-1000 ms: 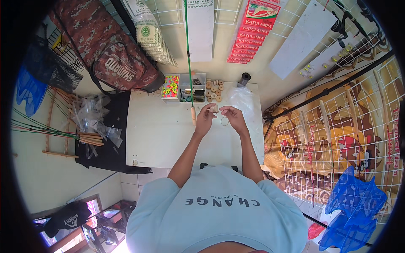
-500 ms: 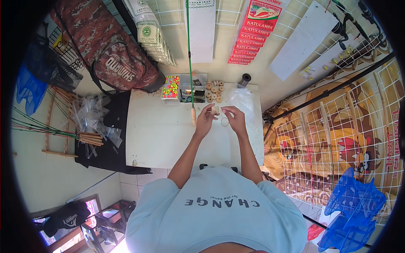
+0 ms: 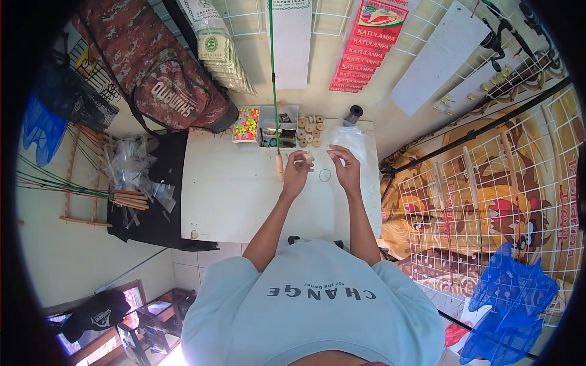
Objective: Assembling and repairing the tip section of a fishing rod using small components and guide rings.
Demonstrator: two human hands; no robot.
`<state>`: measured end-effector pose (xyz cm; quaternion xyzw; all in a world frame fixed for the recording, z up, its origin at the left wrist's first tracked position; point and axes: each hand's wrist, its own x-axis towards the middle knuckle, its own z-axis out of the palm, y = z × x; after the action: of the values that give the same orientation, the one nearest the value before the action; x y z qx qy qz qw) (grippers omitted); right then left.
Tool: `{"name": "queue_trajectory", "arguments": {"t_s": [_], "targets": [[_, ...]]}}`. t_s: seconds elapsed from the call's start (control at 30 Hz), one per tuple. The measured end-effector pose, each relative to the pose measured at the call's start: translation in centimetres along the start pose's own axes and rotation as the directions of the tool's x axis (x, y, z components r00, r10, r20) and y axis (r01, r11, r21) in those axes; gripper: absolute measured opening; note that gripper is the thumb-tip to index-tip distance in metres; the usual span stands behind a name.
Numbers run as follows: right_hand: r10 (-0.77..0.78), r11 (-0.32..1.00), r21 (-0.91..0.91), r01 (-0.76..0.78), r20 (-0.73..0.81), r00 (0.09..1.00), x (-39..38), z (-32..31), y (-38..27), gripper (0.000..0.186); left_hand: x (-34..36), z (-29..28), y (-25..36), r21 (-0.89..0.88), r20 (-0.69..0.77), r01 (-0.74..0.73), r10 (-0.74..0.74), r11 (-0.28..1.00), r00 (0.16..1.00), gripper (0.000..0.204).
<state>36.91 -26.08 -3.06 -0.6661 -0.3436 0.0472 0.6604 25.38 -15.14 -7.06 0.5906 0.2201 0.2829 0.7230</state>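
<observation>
Lettering: dark on light-blue shirt (image 3: 317,323), pale on camo bag (image 3: 174,91), white on red packets (image 3: 370,43), green on pale packets (image 3: 215,52), red on tan cloth (image 3: 395,210).

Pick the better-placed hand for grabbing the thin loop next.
Right hand, probably: the thin loop sits closer to it, while the left hand holds a pale spool-like piece. Right grip's contents unclear.

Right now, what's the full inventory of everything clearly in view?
Small object: one, pale, in left hand
Thin loop: one, dark, between hands
Table: one, white, centre
Spools: several, tan, table's far side
Rod: one, green, centre
Small pieces: many, multicoloured, in white box
Roll: one, dark, table's far right
Camouflage bag: one, reddish-brown, upper left
Packets: several, red, wall
Nets: several, blue, both sides
Shirt: one, pale blue, bottom centre
Left hand, right hand: one each, bare, over table
</observation>
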Motion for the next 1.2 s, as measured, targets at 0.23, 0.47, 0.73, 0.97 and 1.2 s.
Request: {"name": "queue_trajectory", "arguments": {"t_s": [0.23,0.47,0.73,0.97,1.2], "targets": [[0.260,0.958,0.138,-0.252,-0.040,0.965,0.4,-1.1,-0.4,0.017,-0.2,-0.4,-1.8,0.329,-0.020,0.038,-0.033,0.944,0.999,0.036],[0.256,0.964,0.065,-0.257,0.025,0.966,0.7,-0.7,-0.6,0.017,-0.3,-0.3,-3.3,0.473,0.104,-0.010,-0.044,0.881,0.994,0.041],[0.273,0.962,0.025,-0.272,-0.084,0.958,1.4,-1.5,0.4,0.016,-0.6,-1.3,-3.0,0.119,0.058,0.108,-0.116,0.987,0.992,0.032],[0.275,0.961,0.016,-0.275,-0.123,0.954,1.3,-1.6,0.9,0.017,0.0,-0.8,-2.8,-0.233,-0.030,0.246,-0.260,0.941,0.965,0.033],[0.284,0.958,0.006,-0.288,-0.188,0.940,2.2,-3.1,0.3,0.018,0.0,-0.5,-2.9,0.001,-0.121,0.222,-0.221,0.975,0.968,0.033]]}}
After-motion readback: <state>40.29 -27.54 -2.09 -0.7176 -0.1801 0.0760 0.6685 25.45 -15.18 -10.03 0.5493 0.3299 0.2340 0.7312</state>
